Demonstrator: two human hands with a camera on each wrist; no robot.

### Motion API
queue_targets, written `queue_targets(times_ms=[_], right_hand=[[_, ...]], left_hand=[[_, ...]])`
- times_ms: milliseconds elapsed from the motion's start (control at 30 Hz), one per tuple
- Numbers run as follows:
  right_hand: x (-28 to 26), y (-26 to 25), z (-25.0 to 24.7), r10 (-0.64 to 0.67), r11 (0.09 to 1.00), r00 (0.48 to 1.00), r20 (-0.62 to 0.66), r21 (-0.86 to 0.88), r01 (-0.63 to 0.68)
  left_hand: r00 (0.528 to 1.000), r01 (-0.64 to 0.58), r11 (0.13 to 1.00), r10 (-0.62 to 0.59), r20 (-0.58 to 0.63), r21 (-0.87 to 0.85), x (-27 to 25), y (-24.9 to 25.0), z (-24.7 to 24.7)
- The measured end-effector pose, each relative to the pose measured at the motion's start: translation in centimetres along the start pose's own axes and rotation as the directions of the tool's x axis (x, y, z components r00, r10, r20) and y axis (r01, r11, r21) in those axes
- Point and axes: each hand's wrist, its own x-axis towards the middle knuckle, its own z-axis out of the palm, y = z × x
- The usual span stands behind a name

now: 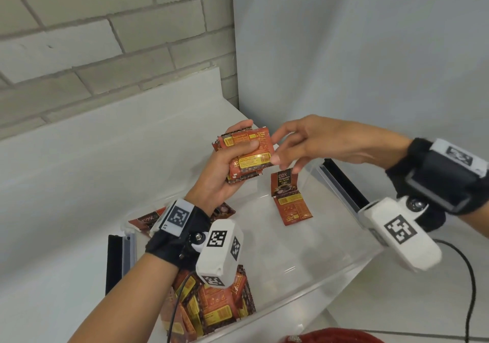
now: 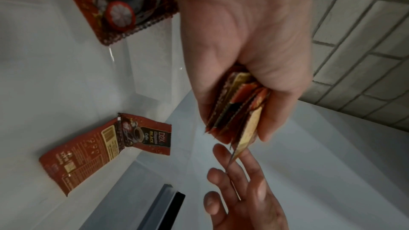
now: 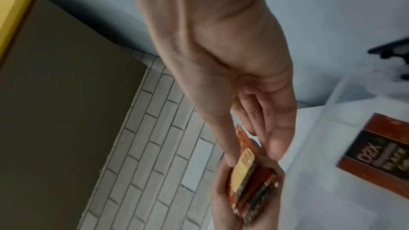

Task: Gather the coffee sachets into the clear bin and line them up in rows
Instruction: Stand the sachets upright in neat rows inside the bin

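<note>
At the centre of the head view, the left hand [image 1: 225, 168] grips a stack of coffee sachets [image 1: 244, 152] above the clear bin [image 1: 344, 271], long sides running toward the right of the frame, thumb across the top one. Just right of it the right hand [image 1: 315, 141] has thumb and forefinger narrowly parted at the top sachet's right edge, touching it; whether they already pinch it I cannot tell. Below them two joined sachets [image 1: 289, 197] lie on the bin floor, a sachet pile [image 1: 211, 305] fills the lower-left corner, and nothing blocks the way down.

Sachets [image 1: 211, 308] in bin [image 1: 341, 276] — table [image 1: 79, 210] beneath.
</note>
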Motion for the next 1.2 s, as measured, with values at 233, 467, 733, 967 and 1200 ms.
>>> queue_targets(times_ms=[233,467,733,967,1200], right_hand=[[-0.4,1.0,0.9,-0.124,0.972,0.969,-0.216,0.172,0.163],[-1.2,1.1,1.0,-0.335,0.922,0.844,-0.418,0.038,0.385],[-0.8,2.1,2.0,-0.386,0.92,0.844,-0.372,-0.085,0.383],[-1.3,1.9,2.1,-0.023,0.82,0.945,-0.327,0.535,0.206],[-1.3,2.2,4.3,-0.039,0.881,0.961,-0.274,0.444,0.162]], left_hand=[[0.995,0.091,0.995,-0.092,0.029,0.031,-0.2,0.1,0.4],[0.987,0.156,0.988,-0.156,0.043,0.008,-0.2,0.2,0.4],[0.982,0.152,0.988,-0.154,0.106,0.032,-0.4,-0.1,0.2],[0.999,-0.015,0.999,0.013,-0.035,-0.042,-0.1,0.4,0.2],[0.997,-0.071,0.997,0.07,-0.04,-0.022,0.0,-0.1,0.1]])
